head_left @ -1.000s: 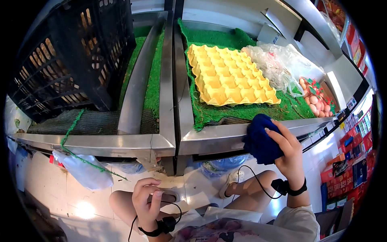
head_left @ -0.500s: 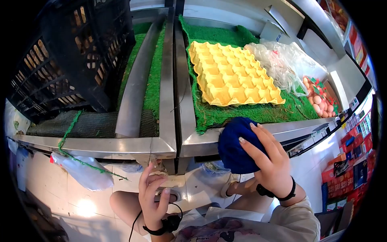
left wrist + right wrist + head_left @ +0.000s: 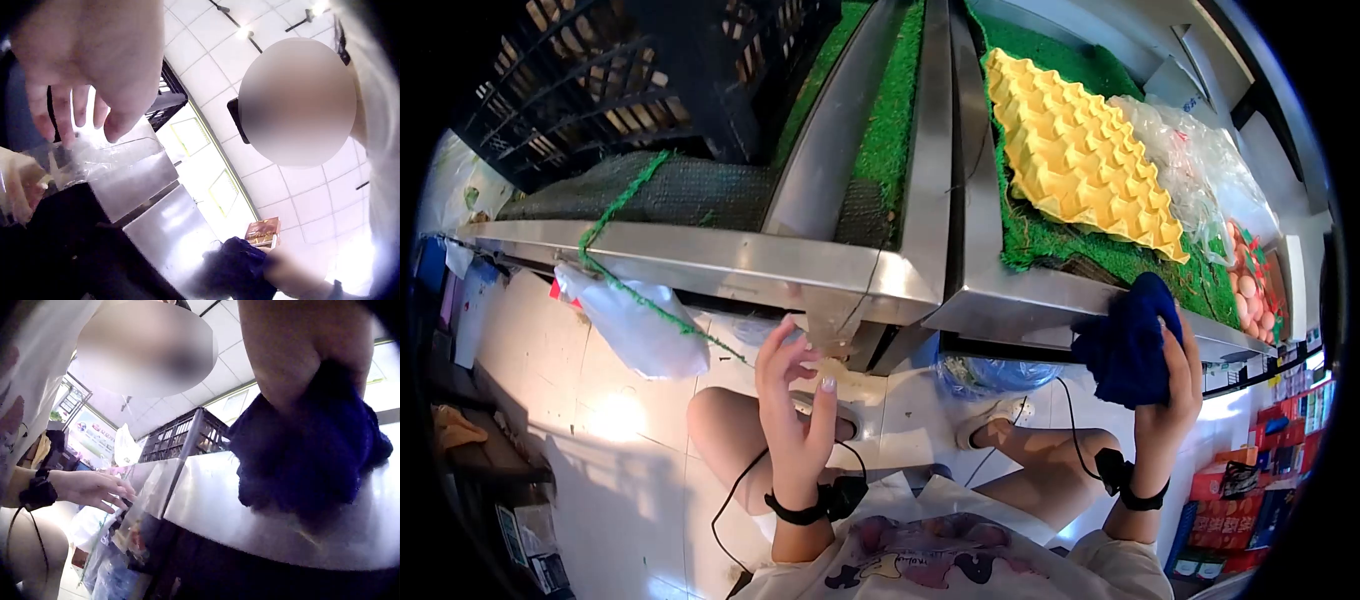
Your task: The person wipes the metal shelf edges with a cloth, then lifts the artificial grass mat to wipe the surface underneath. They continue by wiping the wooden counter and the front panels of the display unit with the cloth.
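In the head view my right hand (image 3: pixel 1175 395) grips a bunched dark blue cloth (image 3: pixel 1132 345) at the front metal edge (image 3: pixel 1025 300) of the right-hand display stand. The right wrist view shows the cloth (image 3: pixel 306 450) against the shiny metal face (image 3: pixel 212 494), the hand above it partly hidden. My left hand (image 3: pixel 795 410) hangs in front of the left stand's metal edge (image 3: pixel 800 265), fingers loosely bent and holding nothing. Behind the cloth, a yellow egg tray (image 3: pixel 1080 150) with bare cups lies on green artificial turf (image 3: pixel 1040 235).
A black plastic crate (image 3: pixel 640 90) stands on the left stand. Green rope (image 3: pixel 615 205) trails over its edge beside a hanging white bag (image 3: pixel 645 325). Clear plastic bags (image 3: pixel 1190 150) and netted eggs (image 3: pixel 1250 290) lie right of the tray. Blue wrapped bottles (image 3: pixel 1000 375) sit underneath.
The right hand slid the cloth left along the metal edge, then back to the right. The head view has turned, shifting the stands right and up. The left hand stays free.
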Demonstrator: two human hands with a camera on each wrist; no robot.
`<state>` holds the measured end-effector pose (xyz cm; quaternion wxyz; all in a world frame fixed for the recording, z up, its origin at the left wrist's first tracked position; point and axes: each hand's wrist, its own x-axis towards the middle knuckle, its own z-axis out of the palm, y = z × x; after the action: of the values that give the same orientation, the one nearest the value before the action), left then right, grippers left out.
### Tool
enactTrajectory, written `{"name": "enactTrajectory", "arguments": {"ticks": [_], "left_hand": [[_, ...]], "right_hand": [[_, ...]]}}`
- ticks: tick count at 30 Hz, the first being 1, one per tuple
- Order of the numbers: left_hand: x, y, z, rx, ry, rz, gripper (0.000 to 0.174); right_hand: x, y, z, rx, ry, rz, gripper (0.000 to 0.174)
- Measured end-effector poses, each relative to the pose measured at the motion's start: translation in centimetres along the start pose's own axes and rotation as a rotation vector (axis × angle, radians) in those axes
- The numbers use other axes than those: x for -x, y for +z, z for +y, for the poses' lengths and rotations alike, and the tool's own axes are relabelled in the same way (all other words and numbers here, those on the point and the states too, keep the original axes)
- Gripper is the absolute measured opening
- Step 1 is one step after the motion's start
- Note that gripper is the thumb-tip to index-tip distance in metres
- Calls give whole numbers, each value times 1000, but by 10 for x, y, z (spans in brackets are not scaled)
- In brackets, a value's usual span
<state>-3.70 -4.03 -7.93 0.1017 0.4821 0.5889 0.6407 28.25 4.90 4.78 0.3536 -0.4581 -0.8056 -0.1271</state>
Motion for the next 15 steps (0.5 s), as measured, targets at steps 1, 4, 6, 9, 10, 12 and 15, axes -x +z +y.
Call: {"name": "enactTrajectory", "arguments": {"ticks": [1, 4, 6, 9, 10, 12, 15], "left_hand": [[2, 2, -5, 39, -32, 2, 43], [2, 5, -4, 81, -104, 24, 43], [4, 5, -5, 120, -130, 44, 40], [5, -1, 2, 122, -226, 30, 30], [5, -3, 3, 111, -230, 23, 25], [7, -5, 4, 88, -241, 6, 17], [3, -10, 7, 30, -158, -74, 10]], "right_hand": [[2, 1, 1, -5, 1, 2, 52], [3, 1, 1, -9, 5, 10, 53], [3, 2, -1, -1, 12, 12, 53], [3, 2, 0, 5, 19, 15, 52], [3, 3, -1, -2, 21, 20, 52], [3, 3, -4, -16, 28, 29, 51], [4, 4, 0, -31, 18, 41, 49]]}}
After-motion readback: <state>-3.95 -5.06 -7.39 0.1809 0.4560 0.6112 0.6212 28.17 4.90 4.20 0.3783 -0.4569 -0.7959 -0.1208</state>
